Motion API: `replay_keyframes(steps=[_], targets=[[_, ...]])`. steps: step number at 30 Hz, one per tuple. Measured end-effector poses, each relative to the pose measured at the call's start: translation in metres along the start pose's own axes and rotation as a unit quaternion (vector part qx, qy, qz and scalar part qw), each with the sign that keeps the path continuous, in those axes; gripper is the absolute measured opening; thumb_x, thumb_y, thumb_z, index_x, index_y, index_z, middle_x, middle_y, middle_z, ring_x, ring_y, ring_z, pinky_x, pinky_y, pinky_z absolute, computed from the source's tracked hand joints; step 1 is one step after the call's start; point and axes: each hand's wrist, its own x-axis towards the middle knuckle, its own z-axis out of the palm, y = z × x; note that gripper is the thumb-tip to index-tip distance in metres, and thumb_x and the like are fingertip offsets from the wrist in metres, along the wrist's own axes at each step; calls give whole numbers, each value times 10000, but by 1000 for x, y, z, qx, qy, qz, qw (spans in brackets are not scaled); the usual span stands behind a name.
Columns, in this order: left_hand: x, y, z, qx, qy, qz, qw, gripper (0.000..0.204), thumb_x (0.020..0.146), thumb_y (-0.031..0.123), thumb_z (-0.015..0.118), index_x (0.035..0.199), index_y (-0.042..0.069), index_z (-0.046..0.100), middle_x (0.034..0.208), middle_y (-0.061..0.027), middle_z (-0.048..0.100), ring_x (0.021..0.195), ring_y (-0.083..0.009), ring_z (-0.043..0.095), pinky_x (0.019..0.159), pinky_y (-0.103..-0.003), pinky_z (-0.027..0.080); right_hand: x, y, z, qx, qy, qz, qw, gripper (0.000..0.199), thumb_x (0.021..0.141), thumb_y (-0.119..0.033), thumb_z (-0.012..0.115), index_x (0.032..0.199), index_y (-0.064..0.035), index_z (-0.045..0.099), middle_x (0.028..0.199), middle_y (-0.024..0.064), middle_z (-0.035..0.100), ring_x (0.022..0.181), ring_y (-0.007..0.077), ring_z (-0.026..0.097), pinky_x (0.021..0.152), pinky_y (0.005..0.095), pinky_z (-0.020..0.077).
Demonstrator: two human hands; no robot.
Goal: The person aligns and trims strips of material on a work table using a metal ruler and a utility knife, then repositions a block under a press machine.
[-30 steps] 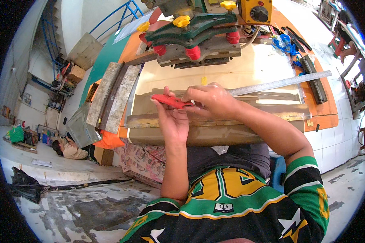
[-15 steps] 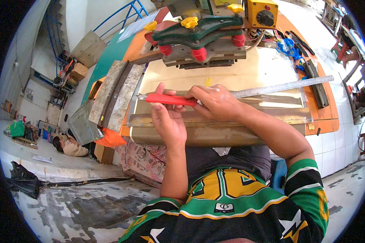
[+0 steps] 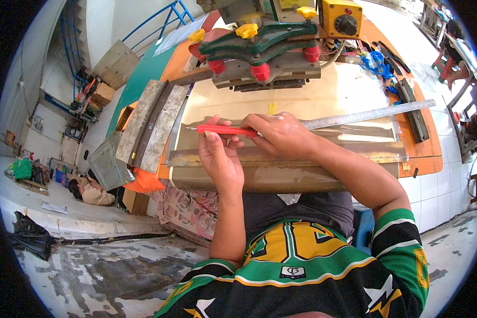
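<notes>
Your left hand (image 3: 221,156) lies palm-down at the near edge of the tan sheet material (image 3: 302,95), fingers reaching up so the tips rest against the red-handled cutting knife (image 3: 225,129); the hand is loosely spread, not clamped around anything. Your right hand (image 3: 283,135) is closed around the rear of that knife's handle, holding it nearly level with the blade tip pointing left. Under your right hand runs the long steel ruler (image 3: 371,113), stretching away to the right, its far end lifted slightly toward the orange table edge (image 3: 424,159).

Just below your hands, the front lip of the sheet stack hangs over the table's near edge, close to your body. Left of your left hand there is a short stretch of bare sheet, then two grey metal plates (image 3: 152,124) lean along the table's left side. To the right the sheet stays open as far as a dark flat bar (image 3: 414,114) lying on the orange top.

Beyond your hands the sheet is clear up to the green press machine (image 3: 259,50) with red and yellow knobs, which overhangs it. A yellow switch box (image 3: 340,17) sits to its right, with blue cord (image 3: 375,62) beside it. White tiled panels face the table's right side; the concrete floor at left is worn and patchy.
</notes>
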Motion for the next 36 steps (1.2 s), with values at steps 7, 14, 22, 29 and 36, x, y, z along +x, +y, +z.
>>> replay_keyframes(steps=[7,14,22,29,36], targets=[[-2,-3,15,137,-80,-7,987,444,1042,166,594,1429,-27,493,1202,-92,626,979,-133,650,856,-307,583,-1,9,7,18,-7,86,996,248,944,-164,624,1133,-40,519,933,203,699,879,425,687,718,548,528],[-2,-1,15,166,-51,-55,983,478,953,17,612,1404,-49,467,1152,-136,673,982,-166,665,880,-329,553,-2,23,19,237,-41,151,959,220,968,-165,611,1096,3,550,889,240,690,881,460,678,742,527,517],[-14,27,42,246,-108,199,942,257,860,-90,510,1089,27,515,1147,-149,599,1081,-211,593,941,-345,473,-1,23,20,291,-83,252,919,331,996,-306,628,1103,4,580,842,178,667,756,291,662,697,419,514],[-46,108,138,65,-475,295,826,112,813,13,624,907,73,613,985,-154,726,660,-232,639,622,-353,496,1,16,19,293,-111,294,903,297,1023,-300,600,1072,-9,566,785,105,636,671,195,647,652,387,518],[-47,124,161,22,-479,318,818,144,801,20,641,933,77,635,987,-164,728,607,-199,628,571,-330,495,-6,36,31,324,-56,282,901,269,1031,-286,589,995,-24,535,708,68,602,588,162,631,542,346,516]])
